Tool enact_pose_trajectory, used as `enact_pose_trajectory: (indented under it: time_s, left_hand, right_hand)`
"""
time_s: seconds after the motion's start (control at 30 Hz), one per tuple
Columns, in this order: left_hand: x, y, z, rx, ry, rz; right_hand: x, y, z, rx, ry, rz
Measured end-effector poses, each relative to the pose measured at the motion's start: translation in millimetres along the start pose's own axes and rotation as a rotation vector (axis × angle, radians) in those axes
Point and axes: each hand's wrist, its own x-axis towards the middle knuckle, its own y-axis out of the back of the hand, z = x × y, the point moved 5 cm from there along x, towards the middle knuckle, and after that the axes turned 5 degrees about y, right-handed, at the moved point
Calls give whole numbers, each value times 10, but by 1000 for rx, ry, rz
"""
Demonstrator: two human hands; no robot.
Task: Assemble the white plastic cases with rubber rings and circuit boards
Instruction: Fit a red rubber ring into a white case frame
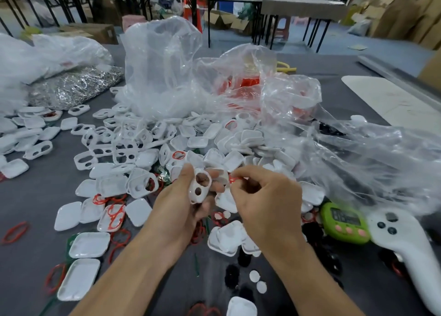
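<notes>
Left hand (176,206) grips a white case piece (200,189) with two round holes, thumb on its upper edge, held above the grey table (35,196). Right hand (262,196) just beside it, fingertips pinching a red rubber ring (235,179). Behind them a heap of white cases (198,141) lies before clear plastic bags (162,65), green timer (343,222) off right

Both forearms (124,268) bare, coming in from bottom edge. Left hand (183,196) fingers curled round white two-hole case (200,189). Right hand (265,196) knuckles up, pinching red rubber ring (235,179).
</notes>
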Motion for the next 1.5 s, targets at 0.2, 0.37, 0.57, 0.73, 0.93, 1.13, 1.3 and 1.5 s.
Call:
enact_pose_trajectory:
  time_s: [0.2, 0.37, 0.57, 0.73, 0.93, 1.13, 1.3, 1.5]
  left_hand:
    - [50, 56, 103, -108, 38, -93]
    - [28, 67, 126, -197, 140, -213]
    - [67, 126, 117, -103, 145, -166]
    - [37, 69, 95, 161, 94, -156]
    - [59, 88, 70, 163, 61, -150]
    - [53, 71, 41, 188, 94, -155]
    - [47, 209, 141, 380, 12, 49]
    - [75, 568, 432, 265, -115, 375]
  right_hand:
    - [-13, -195, 129, -30, -6, -373]
    - [9, -122, 176, 403, -222, -267]
    - [40, -124, 261, 638, -361, -232]
    - [52, -111, 215, 509, -281, -235]
    - [25, -69, 185, 387, -189, -215]
    - [-35, -106, 92, 193, -49, -243]
    - [-4, -95, 199, 173, -111, -224]
    - [499, -318, 2, 131, -123, -278]
